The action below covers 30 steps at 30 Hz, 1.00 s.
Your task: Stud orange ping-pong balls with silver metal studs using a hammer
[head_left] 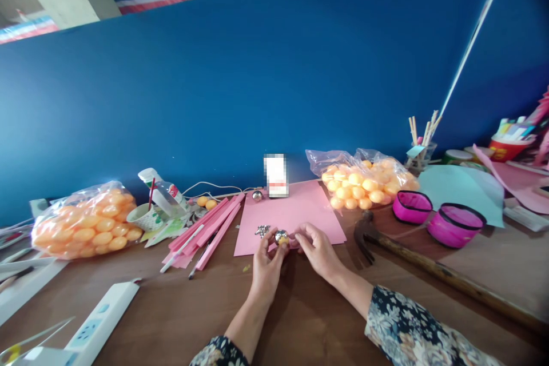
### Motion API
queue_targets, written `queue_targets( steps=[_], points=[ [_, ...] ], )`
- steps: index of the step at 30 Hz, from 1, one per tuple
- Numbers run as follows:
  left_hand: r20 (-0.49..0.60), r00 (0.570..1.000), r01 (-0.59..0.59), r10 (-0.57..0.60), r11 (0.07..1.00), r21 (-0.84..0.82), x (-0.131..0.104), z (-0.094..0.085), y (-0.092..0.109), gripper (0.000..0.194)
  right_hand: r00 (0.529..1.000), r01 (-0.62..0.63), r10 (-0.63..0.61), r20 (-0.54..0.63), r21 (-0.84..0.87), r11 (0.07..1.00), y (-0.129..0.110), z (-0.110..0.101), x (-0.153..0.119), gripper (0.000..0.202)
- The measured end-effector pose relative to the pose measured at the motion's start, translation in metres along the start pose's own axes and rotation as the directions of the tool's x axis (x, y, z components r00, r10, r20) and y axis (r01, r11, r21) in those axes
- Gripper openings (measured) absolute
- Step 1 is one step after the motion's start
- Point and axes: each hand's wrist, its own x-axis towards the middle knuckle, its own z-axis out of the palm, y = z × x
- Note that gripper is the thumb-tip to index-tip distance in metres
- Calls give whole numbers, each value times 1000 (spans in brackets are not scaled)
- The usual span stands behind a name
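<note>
Where both hands meet, head view, lower centre of the frame: a silver-and-orange ball [282, 237], just over the near edge of a pink paper sheet [291, 206].
Left hand [268, 260]: thumb and fingers curled narrowly around the ball, gripping it.
Right hand [316, 249]: fingers bent in beside the ball's right side; whether they pinch some small piece cannot be told.
Sleeves: dark floral cloth, along the bottom edge.
Silver bits: a small pile [262, 231] on the pink sheet, just left of the held ball.
Silver ball [257, 196]: on the sheet's far left corner.
White upright object [277, 176]: at the sheet's far edge, centre of the frame, pixelated.
Orange balls: a full clear bag [92, 226] at the left, another [360, 183] right of centre.
Pink paper strips [214, 226]: a loose stack left of the sheet.
Paper cup [144, 217] and plastic bottle [168, 193]: between the left bag and the strips, the bottle tilted.
Hammer [433, 266]: lying aslant at the lower right, head near the sheet.
Magenta fabric bands: two [412, 207], behind the hammer handle.
Power strip [100, 317]: lower left corner area.
Blue partition [257, 86]: across the upper frame.
</note>
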Motion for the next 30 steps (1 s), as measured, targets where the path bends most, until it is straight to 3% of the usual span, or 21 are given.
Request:
queue_targets(
  steps=[3, 7, 12, 17, 25, 30],
  points=[
    [-8, 1000, -11, 11, 1000, 3, 1, -1, -2, 47, 1000, 7, -7, 2, -1, 1000, -1, 0, 0, 15],
    [-13, 1000, 10, -10, 999, -43, 1, 0, -1, 47, 991, 110, -121, -53, -170, 979, -2, -2, 0, 14],
    [-41, 999, -9, 11, 999, 46, 0, 1, 3, 46, 985, 145, -164, -63, -234, 961, -3, -3, 1, 13],
    [-54, 998, -4, 9, 996, 91, -1, 2, 7, 46, 985, 141, -159, -62, -235, 962, -4, -2, 0, 12],
    [-55, 998, 22, -19, 998, 52, -1, 4, 8, 52, 992, 108, -119, -48, -194, 975, -5, -2, -1, 14],
    [-42, 999, 13, -12, 1000, 24, -1, 3, 5, 46, 997, 71, -72, -9, -108, 992, -9, -1, -1, 13]
  ],
)
